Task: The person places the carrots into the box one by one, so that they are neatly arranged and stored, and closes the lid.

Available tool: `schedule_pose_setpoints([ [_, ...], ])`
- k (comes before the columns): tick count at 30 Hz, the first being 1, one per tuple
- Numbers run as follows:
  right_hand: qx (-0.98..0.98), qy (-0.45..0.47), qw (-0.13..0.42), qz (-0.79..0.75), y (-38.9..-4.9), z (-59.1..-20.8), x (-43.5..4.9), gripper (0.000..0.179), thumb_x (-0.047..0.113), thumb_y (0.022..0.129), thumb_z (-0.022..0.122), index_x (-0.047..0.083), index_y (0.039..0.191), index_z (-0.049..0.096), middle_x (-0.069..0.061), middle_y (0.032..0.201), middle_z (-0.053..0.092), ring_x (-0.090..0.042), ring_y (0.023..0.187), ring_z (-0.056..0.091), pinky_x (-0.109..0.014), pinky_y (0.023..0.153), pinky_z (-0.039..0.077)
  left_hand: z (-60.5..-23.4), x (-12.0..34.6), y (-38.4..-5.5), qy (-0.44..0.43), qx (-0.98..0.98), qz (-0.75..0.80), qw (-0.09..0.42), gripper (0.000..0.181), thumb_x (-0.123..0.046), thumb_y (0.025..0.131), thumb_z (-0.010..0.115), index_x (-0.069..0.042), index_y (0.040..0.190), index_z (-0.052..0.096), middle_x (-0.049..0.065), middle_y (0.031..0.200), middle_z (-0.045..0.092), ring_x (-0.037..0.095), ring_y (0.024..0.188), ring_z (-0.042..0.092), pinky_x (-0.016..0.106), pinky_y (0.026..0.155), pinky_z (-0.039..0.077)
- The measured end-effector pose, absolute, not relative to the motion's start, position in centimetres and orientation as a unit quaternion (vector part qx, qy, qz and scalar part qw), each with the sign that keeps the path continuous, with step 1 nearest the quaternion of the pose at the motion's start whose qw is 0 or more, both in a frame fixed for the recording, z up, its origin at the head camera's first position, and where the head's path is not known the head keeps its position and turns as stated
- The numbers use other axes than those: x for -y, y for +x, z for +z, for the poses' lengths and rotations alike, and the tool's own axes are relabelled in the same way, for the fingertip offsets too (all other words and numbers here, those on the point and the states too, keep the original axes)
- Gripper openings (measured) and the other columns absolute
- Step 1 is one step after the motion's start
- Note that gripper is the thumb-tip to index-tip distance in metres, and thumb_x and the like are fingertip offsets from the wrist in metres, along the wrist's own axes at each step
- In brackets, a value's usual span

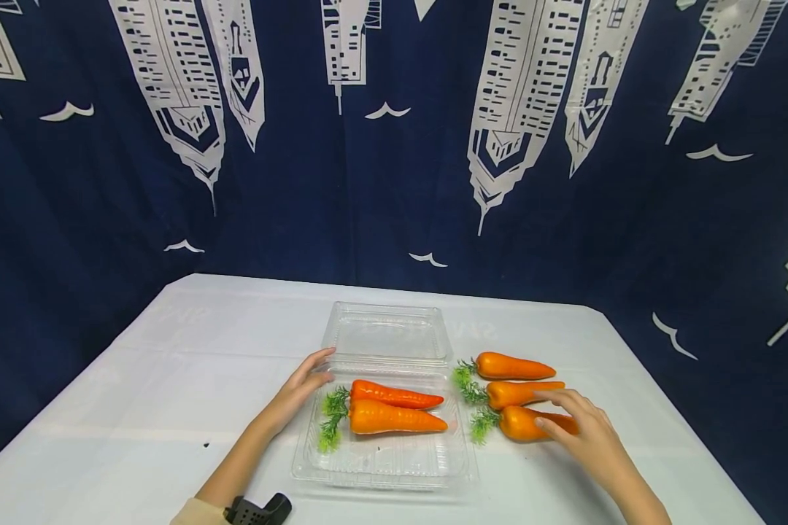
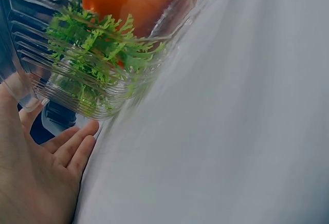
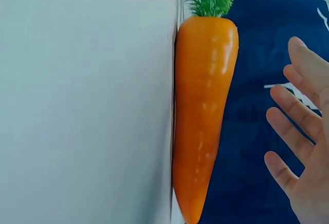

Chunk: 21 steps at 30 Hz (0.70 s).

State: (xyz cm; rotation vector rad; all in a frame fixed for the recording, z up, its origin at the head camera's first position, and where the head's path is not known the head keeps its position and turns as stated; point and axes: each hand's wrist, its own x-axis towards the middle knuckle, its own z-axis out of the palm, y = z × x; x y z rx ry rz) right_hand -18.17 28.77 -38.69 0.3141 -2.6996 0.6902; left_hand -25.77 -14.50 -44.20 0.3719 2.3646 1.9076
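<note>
Carrot [image 1: 520,424], below right hand [image 1: 586,430], apart

The left forearm [image 1: 246,453] slants inward from a beige fabric sleeve [image 1: 197,514], the bare left hand [image 1: 302,383] extending its fingers [image 2: 76,146]. The right forearm [image 1: 630,490] angles inward too, the bare right hand [image 1: 581,423] back upward, relaxed fingers spread, thumb [image 1: 554,429] apart.
</note>
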Motion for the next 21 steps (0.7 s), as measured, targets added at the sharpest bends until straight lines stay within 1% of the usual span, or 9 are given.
schedule_pose_setpoints([
  [4, 0.950, 0.115, 0.166, 0.240, -18.2, -39.0, -29.2, 0.034, 0.029, 0.081, 0.067, 0.017, 0.112, 0.060, -0.006, 0.111, 0.061, -0.030, 0.103, 0.052, -0.045, 0.085, 0.033, -44.2, 14.5, -25.7, 0.128, -0.769, 0.625, 0.040, 0.050, -0.030, 0.091, 0.048, -0.025, 0.139, 0.033, 0.010, 0.146, 0.028, 0.031, 0.135, 0.029, 0.054, 0.108, 0.025],
  [8, 0.951, 0.116, 0.147, 0.246, -18.3, -39.1, -29.5, 0.037, 0.032, 0.080, 0.067, 0.016, 0.113, 0.060, -0.007, 0.112, 0.060, -0.032, 0.109, 0.049, -0.048, 0.087, 0.032, -44.2, 14.5, -25.7, 0.130, -0.769, 0.624, 0.041, 0.051, -0.031, 0.091, 0.048, -0.025, 0.139, 0.033, 0.010, 0.146, 0.028, 0.031, 0.135, 0.028, 0.054, 0.108, 0.025],
  [13, 0.953, 0.117, 0.122, 0.252, -18.4, -39.5, -29.8, 0.042, 0.034, 0.078, 0.068, 0.016, 0.115, 0.060, -0.008, 0.115, 0.060, -0.034, 0.112, 0.048, -0.050, 0.088, 0.031, -44.2, 14.5, -25.8, 0.132, -0.768, 0.625, 0.043, 0.052, -0.032, 0.091, 0.049, -0.024, 0.139, 0.033, 0.012, 0.146, 0.027, 0.032, 0.135, 0.028, 0.054, 0.108, 0.025],
  [19, 0.955, 0.110, 0.100, 0.257, -18.8, -40.0, -30.1, 0.045, 0.036, 0.076, 0.069, 0.016, 0.115, 0.059, -0.008, 0.117, 0.059, -0.035, 0.113, 0.049, -0.053, 0.088, 0.032, -44.3, 14.6, -25.9, 0.133, -0.769, 0.625, 0.042, 0.051, -0.031, 0.091, 0.049, -0.023, 0.139, 0.033, 0.013, 0.146, 0.026, 0.033, 0.135, 0.027, 0.055, 0.108, 0.024],
  [21, 0.955, 0.111, 0.099, 0.257, -18.8, -40.2, -30.1, 0.045, 0.036, 0.076, 0.070, 0.016, 0.115, 0.060, -0.007, 0.116, 0.060, -0.034, 0.113, 0.050, -0.055, 0.089, 0.035, -44.3, 14.5, -25.8, 0.130, -0.768, 0.625, 0.042, 0.051, -0.030, 0.091, 0.049, -0.023, 0.139, 0.033, 0.013, 0.146, 0.027, 0.033, 0.135, 0.027, 0.055, 0.108, 0.024],
])
